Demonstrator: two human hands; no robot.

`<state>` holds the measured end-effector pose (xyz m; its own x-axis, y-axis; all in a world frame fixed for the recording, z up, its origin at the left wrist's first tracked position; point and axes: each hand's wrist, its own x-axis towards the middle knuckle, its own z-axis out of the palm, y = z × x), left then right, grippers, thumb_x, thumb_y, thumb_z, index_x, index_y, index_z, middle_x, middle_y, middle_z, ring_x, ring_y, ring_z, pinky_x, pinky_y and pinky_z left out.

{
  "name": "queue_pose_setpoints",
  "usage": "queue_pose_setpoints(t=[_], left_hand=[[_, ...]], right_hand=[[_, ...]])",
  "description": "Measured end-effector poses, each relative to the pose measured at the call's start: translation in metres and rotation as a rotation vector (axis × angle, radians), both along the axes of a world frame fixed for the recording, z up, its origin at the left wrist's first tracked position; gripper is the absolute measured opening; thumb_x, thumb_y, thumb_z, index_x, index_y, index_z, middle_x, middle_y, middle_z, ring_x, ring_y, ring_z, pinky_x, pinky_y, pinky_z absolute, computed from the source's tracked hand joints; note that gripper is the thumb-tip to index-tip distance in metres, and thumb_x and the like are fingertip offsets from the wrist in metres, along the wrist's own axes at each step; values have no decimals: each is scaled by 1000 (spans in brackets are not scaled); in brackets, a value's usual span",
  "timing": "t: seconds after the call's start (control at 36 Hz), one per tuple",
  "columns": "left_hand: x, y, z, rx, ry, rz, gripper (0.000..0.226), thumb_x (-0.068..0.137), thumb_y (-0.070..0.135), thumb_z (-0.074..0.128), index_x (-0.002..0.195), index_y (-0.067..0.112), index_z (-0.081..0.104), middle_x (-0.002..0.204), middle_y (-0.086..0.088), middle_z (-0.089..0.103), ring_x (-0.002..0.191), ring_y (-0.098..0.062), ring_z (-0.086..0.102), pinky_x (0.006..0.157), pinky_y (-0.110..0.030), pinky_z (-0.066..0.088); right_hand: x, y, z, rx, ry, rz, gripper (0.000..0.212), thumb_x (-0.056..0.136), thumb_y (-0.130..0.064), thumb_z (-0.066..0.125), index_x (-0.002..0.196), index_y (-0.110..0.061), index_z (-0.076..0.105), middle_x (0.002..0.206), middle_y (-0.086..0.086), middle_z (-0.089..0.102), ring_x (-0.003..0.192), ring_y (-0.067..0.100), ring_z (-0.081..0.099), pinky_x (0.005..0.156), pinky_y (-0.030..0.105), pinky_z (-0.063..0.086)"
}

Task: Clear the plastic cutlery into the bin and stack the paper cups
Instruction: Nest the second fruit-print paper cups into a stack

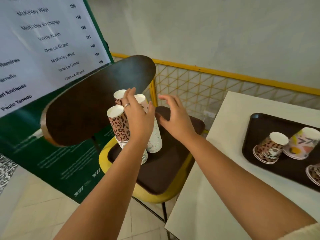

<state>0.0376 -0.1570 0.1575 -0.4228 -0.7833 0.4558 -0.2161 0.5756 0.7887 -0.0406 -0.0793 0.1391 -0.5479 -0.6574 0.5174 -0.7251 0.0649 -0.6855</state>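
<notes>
Stacking step in hand, by the look of it; no plastic cutlery and no bin anywhere in view, so impossible to say how that half of the task stands.

Nearest, the white bench [216,170] at the right, carrying a dark tray [256,125]; on it loose paper cups [270,148] resting upside down, a leopard-print one just beside a pink patterned one, a third cut off by the frame edge; still unstacked, so work left there.

Further out, a yellow chair [150,194] with a second dark tray [164,167] laid on its seat; on that tray three tall cup stacks [119,125], all upside down and crowded together, two leopard-print and one pale, leaning a little toward the chair back [97,101].

Left hand [138,118] laid against the stacks, fingers [129,96] straight and spread, palm pressing the pale stack and fingertips touching the far leopard one; a steadying touch, not a curl round anything; ring visible on one finger. Right hand [174,115] just beside the stacks, apart from them, fingers loose and splayed, holding nothing.

Next move, as a guess: settle the leaning columns upright, release gently so nothing topples, then reach back to the bench tray for the loose cups and nest each onto a matching stack; light grip needed, paper walls crush easily.

Beyond, a yellow lattice rail [225,75] and a printed banner [43,40] at the left.
</notes>
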Motion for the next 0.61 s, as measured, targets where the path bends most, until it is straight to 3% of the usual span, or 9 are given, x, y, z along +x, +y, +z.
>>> queue_pose_setpoints(t=[0.17, 0.28, 0.36, 0.44, 0.53, 0.61], left_hand=[[-14, -20, -7, 65, -57, -43, 57, 93, 13, 54, 144, 7, 28, 155, -14, 15, 141, -27, 24, 113, -31, 27], [-25, -34, -11, 190, -58, -23, 58, 94, 16, 53, 145, 9, 27, 156, -14, 12, 141, -27, 25, 112, -31, 29], [-30, -41, -15, 250, -20, -32, 57, 94, 17, 54, 144, 10, 29, 154, -14, 17, 136, -29, 35, 111, -39, 36], [-34, -43, -19, 249, -25, -21, 56, 94, 19, 55, 144, 12, 30, 149, -9, 29, 132, -21, 40, 99, -18, 35], [-35, -41, -22, 281, -8, -60, 54, 96, 23, 53, 144, 15, 30, 142, -2, 41, 122, -8, 44, 87, -7, 36], [-33, -34, -24, 328, 65, -135, 53, 96, 25, 53, 144, 17, 30, 135, 4, 46, 118, -3, 45, 102, -22, 43]], right_hand=[[-4, -28, -3, 48, -18, 22, 55, 81, -13, 69, 131, -12, 45, 134, 4, 43, 121, 14, 44, 87, 11, 33], [-12, -48, -9, 96, -42, 68, 62, 79, -8, 69, 134, -14, 40, 137, 4, 41, 122, 15, 44, 90, 18, 39], [-19, -62, -16, 145, -81, 96, 71, 79, -8, 70, 139, -19, 34, 140, 1, 39, 118, 15, 48, 92, 31, 48], [-24, -73, -22, 207, -184, 163, 73, 80, -7, 68, 141, -17, 30, 142, 5, 40, 123, 19, 47, 97, 30, 43], [-26, -77, -29, 204, -227, 156, 58, 84, -7, 62, 136, -11, 37, 132, 9, 52, 120, 22, 51, 94, 26, 42], [-32, -79, -33, 211, -252, 72, 55, 85, -23, 63, 133, -14, 37, 126, 6, 57, 113, 19, 55, 86, 22, 41]])
